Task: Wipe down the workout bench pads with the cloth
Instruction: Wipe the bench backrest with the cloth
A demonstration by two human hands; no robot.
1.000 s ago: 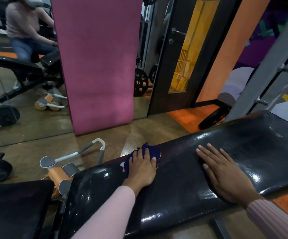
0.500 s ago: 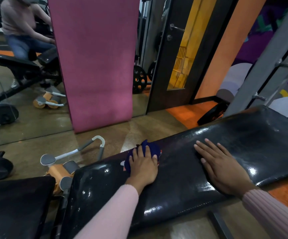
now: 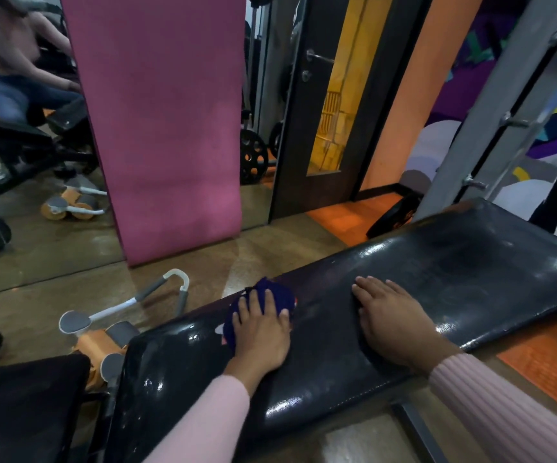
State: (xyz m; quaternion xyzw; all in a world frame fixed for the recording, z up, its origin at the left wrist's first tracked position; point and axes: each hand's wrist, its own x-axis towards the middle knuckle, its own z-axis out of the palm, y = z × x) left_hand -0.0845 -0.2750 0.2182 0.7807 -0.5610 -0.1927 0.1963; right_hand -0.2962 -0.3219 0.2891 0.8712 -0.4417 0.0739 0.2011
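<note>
A long shiny black bench pad (image 3: 464,282) runs from lower left up to the right edge. A dark blue cloth (image 3: 272,294) lies bunched at the pad's far edge. My left hand (image 3: 262,332) presses flat on the cloth, fingers spread over it. To the right, my right hand (image 3: 394,322) lies flat on the bare pad, fingers straight and pointing up-left. A second black pad (image 3: 20,406), the seat, fills the lower left corner.
An orange and grey ab roller (image 3: 103,332) lies on the floor just beyond the bench. A pink mat (image 3: 160,121) leans against the mirror. A weight plate (image 3: 392,217) rests by the orange wall, and a grey rack upright (image 3: 490,105) rises at right.
My left hand and the cloth have slid slightly toward the left along the pad's far edge. The right hand stays flat in about the same place.
</note>
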